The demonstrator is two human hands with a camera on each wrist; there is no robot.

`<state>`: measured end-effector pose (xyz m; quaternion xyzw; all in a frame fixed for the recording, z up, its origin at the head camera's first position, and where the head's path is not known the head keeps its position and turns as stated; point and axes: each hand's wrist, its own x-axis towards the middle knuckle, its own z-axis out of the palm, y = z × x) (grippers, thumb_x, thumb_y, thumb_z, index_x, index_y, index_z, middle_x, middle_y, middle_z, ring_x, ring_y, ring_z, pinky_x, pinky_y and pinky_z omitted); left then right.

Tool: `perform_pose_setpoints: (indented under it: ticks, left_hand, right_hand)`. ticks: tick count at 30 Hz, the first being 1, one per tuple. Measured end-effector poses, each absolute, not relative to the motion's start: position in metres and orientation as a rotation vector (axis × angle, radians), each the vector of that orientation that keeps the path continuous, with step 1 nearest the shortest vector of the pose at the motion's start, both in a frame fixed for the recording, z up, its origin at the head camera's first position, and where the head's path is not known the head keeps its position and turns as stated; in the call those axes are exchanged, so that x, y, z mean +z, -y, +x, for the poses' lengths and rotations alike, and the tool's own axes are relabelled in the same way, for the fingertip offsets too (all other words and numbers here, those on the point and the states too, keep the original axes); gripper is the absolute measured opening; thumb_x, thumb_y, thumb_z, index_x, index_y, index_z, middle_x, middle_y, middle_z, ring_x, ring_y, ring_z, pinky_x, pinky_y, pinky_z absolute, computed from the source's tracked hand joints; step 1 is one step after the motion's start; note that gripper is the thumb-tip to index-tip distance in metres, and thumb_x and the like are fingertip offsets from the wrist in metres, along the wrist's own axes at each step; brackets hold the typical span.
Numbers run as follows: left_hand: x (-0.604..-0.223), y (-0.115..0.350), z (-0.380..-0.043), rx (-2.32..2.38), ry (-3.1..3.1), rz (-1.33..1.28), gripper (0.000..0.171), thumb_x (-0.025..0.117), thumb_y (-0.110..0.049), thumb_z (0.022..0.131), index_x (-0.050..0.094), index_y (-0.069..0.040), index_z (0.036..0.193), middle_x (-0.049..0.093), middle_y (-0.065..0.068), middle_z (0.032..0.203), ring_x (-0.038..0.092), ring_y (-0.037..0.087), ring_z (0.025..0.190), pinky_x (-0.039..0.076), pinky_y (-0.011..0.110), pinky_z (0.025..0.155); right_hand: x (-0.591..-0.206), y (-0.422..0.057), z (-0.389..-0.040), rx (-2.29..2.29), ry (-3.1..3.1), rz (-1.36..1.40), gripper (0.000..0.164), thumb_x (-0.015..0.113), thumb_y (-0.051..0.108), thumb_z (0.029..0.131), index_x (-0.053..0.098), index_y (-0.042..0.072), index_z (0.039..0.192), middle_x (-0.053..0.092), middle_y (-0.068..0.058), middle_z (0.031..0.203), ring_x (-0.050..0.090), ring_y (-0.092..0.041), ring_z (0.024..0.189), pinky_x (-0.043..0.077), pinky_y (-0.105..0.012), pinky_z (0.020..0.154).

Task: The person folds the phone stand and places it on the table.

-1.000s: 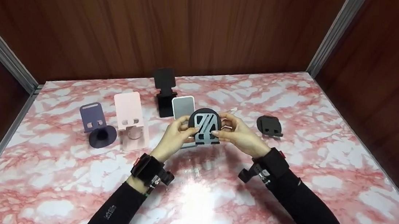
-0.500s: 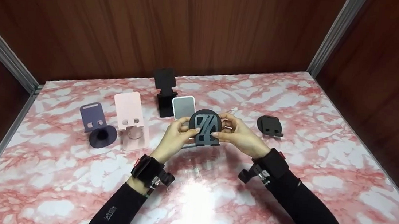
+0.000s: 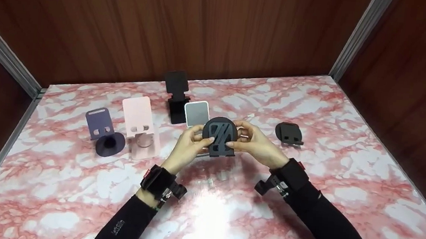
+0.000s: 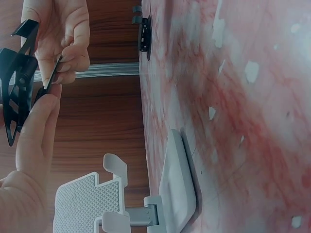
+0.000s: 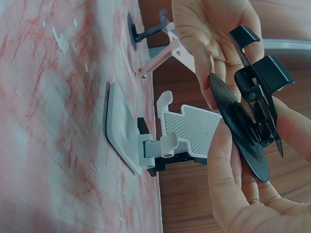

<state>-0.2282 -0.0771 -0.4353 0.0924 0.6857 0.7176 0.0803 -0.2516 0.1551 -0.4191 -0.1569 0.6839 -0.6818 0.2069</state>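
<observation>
In the head view a black phone stand point(image 3: 221, 130) with a round base and a slotted plate is held up over the table. My left hand point(image 3: 190, 142) pinches its left side and my right hand point(image 3: 259, 145) grips its right side, thumbs on the slotted plate. The right wrist view shows the disc base point(image 5: 233, 121) on edge between the fingers of both hands, its hinged arm and plate folded close to it. Just behind and below the hands stands a white phone stand point(image 5: 121, 131) with a grey padded plate point(image 3: 197, 113), partly hidden in the head view.
Left on the marbled table point(image 3: 72, 199) stand a purple phone stand point(image 3: 97, 122) and a pink one point(image 3: 137, 114). A tall black stand point(image 3: 177, 85) is at the back, and a folded black stand point(image 3: 289, 134) lies right. A wooden panel point(image 3: 167, 25) borders the back.
The slotted plate of the held stand has tilted slightly and turned from shiny light grey to dark. Both hands keep their hold and have barely moved.
</observation>
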Motion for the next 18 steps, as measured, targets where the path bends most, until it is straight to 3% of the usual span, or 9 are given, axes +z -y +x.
perform_pose_setpoints:
  ticks: [12,18]
  left_hand:
    - [-0.4366,0.0759,-0.2283,2.14,-2.036,0.247,0.034,0.062,0.002,0.103,0.055,0.013,0.135,0.079,0.026,0.112,0.076,0.007,0.081,0.071,0.034,0.086]
    - [-0.4373,0.0742,-0.2275,2.157,-2.031,0.255,0.03,0.062,0.005,0.103,0.055,0.013,0.131,0.077,0.034,0.119,0.078,0.008,0.085,0.071,0.03,0.084]
  right_hand:
    - [-0.4214,-0.1549,-0.2525,-1.867,-1.95,-0.414,0.051,0.068,-0.008,0.098,0.049,-0.002,0.145,0.074,0.004,0.104,0.073,-0.008,0.096,0.065,-0.021,0.082]
    - [-0.423,-0.1553,-0.2514,-1.89,-1.942,-0.44,0.052,0.071,-0.009,0.096,0.05,-0.001,0.143,0.076,0.005,0.106,0.074,-0.01,0.099,0.066,-0.022,0.084]
